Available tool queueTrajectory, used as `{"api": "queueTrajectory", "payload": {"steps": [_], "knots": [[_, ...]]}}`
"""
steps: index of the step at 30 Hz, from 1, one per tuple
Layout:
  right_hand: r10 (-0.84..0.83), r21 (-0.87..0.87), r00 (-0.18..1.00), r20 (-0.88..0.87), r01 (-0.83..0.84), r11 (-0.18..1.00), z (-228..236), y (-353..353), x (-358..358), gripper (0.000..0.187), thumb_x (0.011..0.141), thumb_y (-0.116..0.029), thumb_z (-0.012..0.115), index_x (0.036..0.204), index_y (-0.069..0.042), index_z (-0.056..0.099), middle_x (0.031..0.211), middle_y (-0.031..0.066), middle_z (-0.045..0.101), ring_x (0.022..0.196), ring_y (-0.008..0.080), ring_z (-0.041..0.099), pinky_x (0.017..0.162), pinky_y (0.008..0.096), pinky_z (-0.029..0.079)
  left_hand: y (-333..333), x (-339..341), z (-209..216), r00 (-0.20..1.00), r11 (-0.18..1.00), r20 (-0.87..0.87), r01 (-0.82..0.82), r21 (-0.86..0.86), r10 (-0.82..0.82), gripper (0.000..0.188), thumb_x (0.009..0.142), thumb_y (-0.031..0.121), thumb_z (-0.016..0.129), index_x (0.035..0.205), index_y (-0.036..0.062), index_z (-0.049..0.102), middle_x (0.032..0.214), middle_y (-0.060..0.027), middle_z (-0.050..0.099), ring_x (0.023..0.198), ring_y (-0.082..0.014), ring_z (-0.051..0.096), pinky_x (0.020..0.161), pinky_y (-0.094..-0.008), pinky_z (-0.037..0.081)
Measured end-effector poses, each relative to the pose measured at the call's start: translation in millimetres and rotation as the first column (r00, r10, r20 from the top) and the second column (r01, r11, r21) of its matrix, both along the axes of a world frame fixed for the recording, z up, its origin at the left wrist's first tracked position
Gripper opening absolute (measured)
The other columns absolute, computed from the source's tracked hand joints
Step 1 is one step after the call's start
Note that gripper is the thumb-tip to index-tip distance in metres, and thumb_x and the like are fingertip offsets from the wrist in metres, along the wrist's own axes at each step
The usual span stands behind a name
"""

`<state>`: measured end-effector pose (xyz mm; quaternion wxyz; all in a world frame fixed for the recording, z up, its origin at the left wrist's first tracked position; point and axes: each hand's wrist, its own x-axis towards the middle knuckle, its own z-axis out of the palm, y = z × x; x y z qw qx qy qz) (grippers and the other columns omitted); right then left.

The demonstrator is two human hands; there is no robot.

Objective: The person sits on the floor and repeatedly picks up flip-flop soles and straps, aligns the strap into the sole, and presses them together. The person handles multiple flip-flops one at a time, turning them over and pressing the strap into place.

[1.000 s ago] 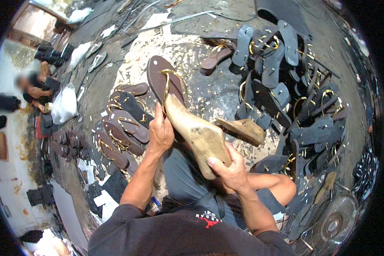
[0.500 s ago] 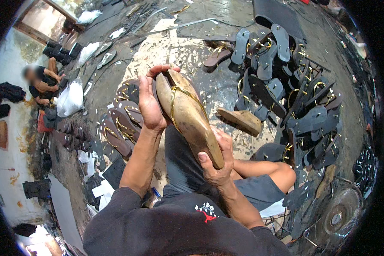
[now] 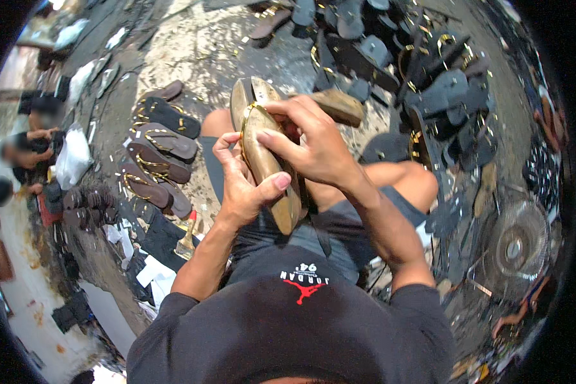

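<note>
A pale brown wooden shoe last (image 3: pixel 288 214) sits over my lap, tilted with its split toe end away from me. The sandal on it has a thin gold strap (image 3: pixel 244 127) running across the last's upper side. My left hand (image 3: pixel 244 189) holds the last and sandal from the left, thumb over the top. From the right, my right hand (image 3: pixel 320 144) bends over the last, its thumb and index finger closed at the strap near the toe. That hand hides the strap's right side.
Another wooden last (image 3: pixel 336 107) lies beyond my right hand. Brown sandals (image 3: pixel 173 144) lie in a row at left; a heap of dark sandals (image 3: pixel 438 96) fills the right. A fan (image 3: pixel 513 248) stands at right, a brush (image 3: pixel 185 244) at left. People (image 3: pixel 35 150) sit far left.
The last has come closer to my body and turned more upright. My right hand has moved from the heel end to the strap; my left has slid from the toe end toward the middle.
</note>
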<state>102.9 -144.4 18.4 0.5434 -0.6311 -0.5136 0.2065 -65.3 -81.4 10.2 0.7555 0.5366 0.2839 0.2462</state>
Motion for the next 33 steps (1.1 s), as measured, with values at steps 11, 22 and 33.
{"api": "queueTrajectory", "payload": {"steps": [11,22,33], "knots": [[0.004,-0.114,0.323,-0.946,-0.345,0.932,-17.2,-120.1,-76.1,0.051,0.105,-0.052,0.048,0.092,-0.005,0.062,0.083,0.0006,0.061,0.076,0.0114,0.058,0.073,0.0253,0.049,-60.5,-30.7,48.3,0.954,0.859,-0.035,-0.283,-0.426,0.297,0.113,0.055,0.056,0.086,0.142,0.0136,0.028,0.135,-0.0174,0.044,0.13,-0.033,0.047,0.115,-0.0454,0.039],[-0.099,-0.2,0.391,-0.915,-0.226,0.953,-6.9,-147.5,-89.3,0.055,0.104,-0.053,0.05,0.073,-0.008,0.052,0.067,-0.0038,0.044,0.063,0.0098,0.042,0.058,0.0285,0.033,-55.8,-28.6,43.5,0.949,0.884,-0.071,-0.311,-0.35,0.306,0.127,0.049,0.06,0.092,0.146,0.0138,0.024,0.144,-0.0183,0.04,0.135,-0.0336,0.044,0.115,-0.0462,0.038],[0.042,-0.029,0.368,-0.929,-0.187,0.982,-35.1,-51.1,4.7,0.073,0.094,-0.06,0.058,0.132,0.002,0.055,0.12,0.0177,0.068,0.106,0.0241,0.07,0.096,0.0411,0.058,-24.3,-49.1,52.5,0.963,0.931,-0.079,0.225,-0.287,-0.257,0.098,0.079,0.05,0.083,0.146,0.0032,0.029,0.136,-0.0153,0.05,0.12,-0.0253,0.054,0.108,-0.0386,0.04]]}}
